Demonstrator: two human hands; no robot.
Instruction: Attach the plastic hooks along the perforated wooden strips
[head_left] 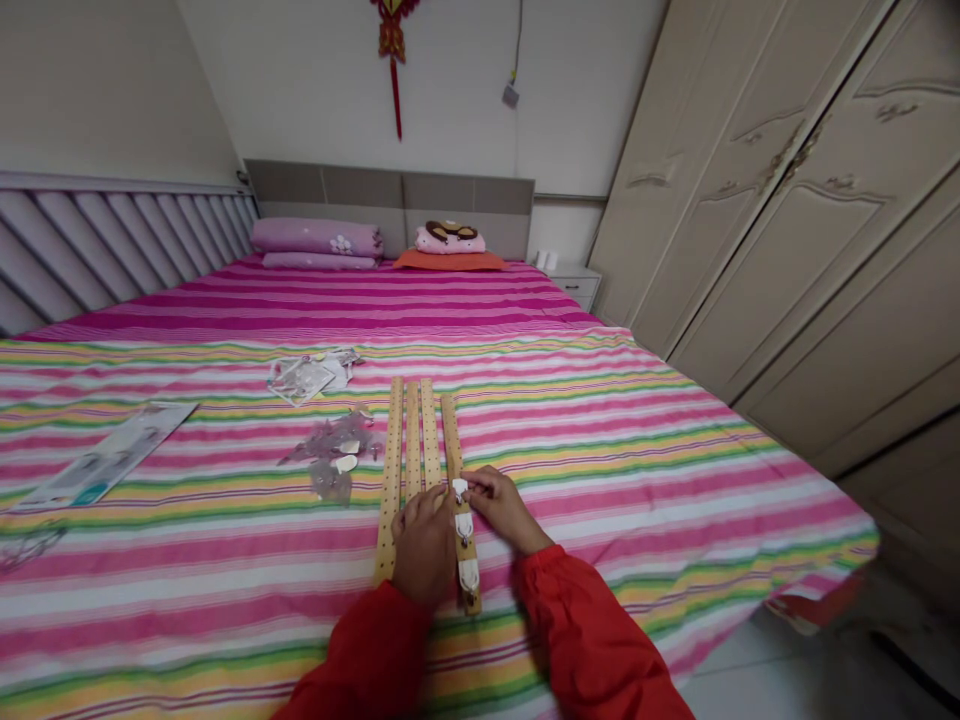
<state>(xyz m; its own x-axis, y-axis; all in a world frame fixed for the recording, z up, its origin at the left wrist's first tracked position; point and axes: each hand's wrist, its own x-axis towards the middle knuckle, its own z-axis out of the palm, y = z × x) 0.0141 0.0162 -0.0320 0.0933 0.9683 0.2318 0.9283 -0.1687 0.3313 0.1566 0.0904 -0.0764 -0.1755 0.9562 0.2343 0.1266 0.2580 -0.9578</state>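
Note:
A narrow wooden strip with holes (451,430) lies lengthwise on the bed. Along its near half sit three small white pieces, the farthest white piece (460,487) being between my hands. Each of the nearer ones, such as the middle white piece (464,530), carries a small shiny metal part. My right hand (506,510) pinches the farthest white piece from the right. My left hand (424,545) is closed, its curled fingers against the left side of the strip; what its fingertips hold is hidden. Beside it lie three more perforated wooden strips (392,470), partly covered by my left hand.
Left of the strips lie a heap of clear plastic pieces (337,450) and small plastic packets (307,375). Farther left are a long flat package (109,455) and a thin clear item (34,543). Pillows (319,240) rest by the headboard; a wardrobe (787,220) stands right.

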